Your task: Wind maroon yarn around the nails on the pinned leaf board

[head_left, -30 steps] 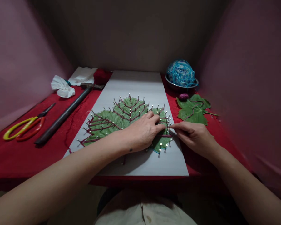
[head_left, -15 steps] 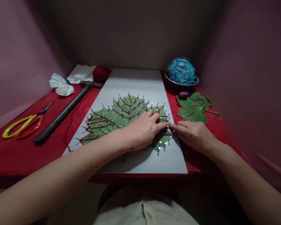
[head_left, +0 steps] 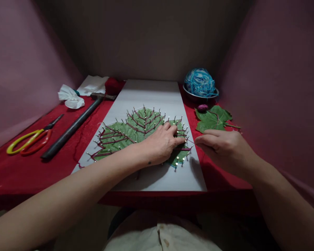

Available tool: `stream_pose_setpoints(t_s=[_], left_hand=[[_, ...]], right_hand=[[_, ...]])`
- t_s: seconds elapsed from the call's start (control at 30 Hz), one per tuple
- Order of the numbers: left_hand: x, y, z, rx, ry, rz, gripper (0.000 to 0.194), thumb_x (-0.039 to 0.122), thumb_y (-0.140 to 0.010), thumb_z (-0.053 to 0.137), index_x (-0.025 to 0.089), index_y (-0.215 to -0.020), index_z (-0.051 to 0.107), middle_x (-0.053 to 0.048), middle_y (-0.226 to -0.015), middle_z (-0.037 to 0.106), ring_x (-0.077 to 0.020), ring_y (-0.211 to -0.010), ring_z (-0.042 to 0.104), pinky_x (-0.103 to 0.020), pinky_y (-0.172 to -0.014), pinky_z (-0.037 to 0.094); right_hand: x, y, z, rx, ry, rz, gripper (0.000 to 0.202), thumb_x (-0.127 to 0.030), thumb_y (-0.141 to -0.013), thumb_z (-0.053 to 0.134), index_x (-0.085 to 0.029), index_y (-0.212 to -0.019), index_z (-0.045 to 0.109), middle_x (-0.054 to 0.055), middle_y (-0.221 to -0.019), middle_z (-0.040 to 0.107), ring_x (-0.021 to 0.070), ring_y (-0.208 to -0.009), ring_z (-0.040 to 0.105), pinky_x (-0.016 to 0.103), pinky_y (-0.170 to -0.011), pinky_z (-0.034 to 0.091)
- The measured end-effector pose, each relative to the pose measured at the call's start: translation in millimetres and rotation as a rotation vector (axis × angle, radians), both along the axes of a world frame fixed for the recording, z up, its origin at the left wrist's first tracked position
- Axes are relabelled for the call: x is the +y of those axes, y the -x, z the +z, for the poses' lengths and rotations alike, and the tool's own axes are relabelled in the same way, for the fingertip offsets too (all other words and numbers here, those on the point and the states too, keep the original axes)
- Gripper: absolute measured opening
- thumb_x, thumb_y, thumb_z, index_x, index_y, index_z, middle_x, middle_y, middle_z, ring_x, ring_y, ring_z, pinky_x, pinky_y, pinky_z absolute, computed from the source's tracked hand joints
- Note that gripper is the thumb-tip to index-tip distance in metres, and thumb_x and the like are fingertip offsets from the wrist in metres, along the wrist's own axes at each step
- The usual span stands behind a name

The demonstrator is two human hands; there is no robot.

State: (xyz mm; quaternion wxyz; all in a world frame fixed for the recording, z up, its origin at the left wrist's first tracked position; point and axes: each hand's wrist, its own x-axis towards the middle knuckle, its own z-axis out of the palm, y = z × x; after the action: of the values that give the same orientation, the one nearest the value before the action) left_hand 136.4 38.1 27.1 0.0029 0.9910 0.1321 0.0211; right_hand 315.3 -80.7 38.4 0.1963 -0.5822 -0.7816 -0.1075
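A green leaf (head_left: 120,129) lies on a white board (head_left: 154,91), ringed and crossed by upright nails with dark maroon yarn wound between them. Over the leaf's right half rests my left hand (head_left: 163,142), its fingers bent down among the nails and its thumb stretched apart toward the right edge. My right hand (head_left: 219,148) is just beyond the board's right edge. Its thumb and forefinger pinch a thin length of maroon yarn (head_left: 189,141) that runs taut to the nails near my left thumb. Blue yarn (head_left: 172,165) links a few nails at the lower right.
On the red cloth (head_left: 18,177) at left are scissors (head_left: 42,131), a hammer (head_left: 73,127), crumpled white paper (head_left: 71,96) and a red yarn ball (head_left: 113,86). At right sit a blue yarn ball (head_left: 199,82) in a metal bowl (head_left: 199,98), a small maroon yarn ball (head_left: 202,108) and a loose leaf (head_left: 209,120).
My right hand has drawn back to the right and turned, with the yarn now stretched from its fingertips. My left hand stays on the leaf. The view has shifted slightly.
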Motion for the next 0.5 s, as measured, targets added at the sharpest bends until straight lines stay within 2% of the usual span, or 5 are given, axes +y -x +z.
stream_pose_setpoints(t_s=[0.17,0.3,0.5], left_hand=[[-1,-2,3.2,-0.219,0.058,0.006,0.031,0.012,-0.089,0.042,0.020,-0.110,0.065,-0.010,-0.107,0.052,-0.0232,-0.099,0.041,-0.037,-0.088,0.039],[-7,-13,7.4,-0.180,0.189,-0.033,0.018,0.022,-0.087,0.057,0.019,-0.101,0.068,-0.007,-0.100,0.056,-0.0216,-0.095,0.043,-0.034,-0.084,0.039],[-7,-22,9.9,-0.227,0.309,0.050,0.012,0.025,-0.087,0.061,0.018,-0.082,0.070,-0.004,-0.087,0.061,-0.0186,-0.087,0.046,-0.032,-0.081,0.038]], right_hand=[[-2,12,-5.1,-0.072,-0.035,0.000,0.026,-0.018,-0.090,0.045,-0.016,-0.075,0.067,0.004,-0.065,0.064,0.0126,-0.054,0.057,0.026,-0.047,0.036],[1,13,-9.2,-0.011,-0.053,-0.042,0.022,-0.020,-0.089,0.047,-0.015,-0.083,0.068,0.005,-0.072,0.069,0.0137,-0.059,0.062,0.025,-0.052,0.039],[10,14,-5.0,0.076,-0.033,-0.083,0.020,-0.023,-0.088,0.049,-0.017,-0.077,0.065,0.005,-0.073,0.068,0.0139,-0.062,0.061,0.026,-0.055,0.040]])
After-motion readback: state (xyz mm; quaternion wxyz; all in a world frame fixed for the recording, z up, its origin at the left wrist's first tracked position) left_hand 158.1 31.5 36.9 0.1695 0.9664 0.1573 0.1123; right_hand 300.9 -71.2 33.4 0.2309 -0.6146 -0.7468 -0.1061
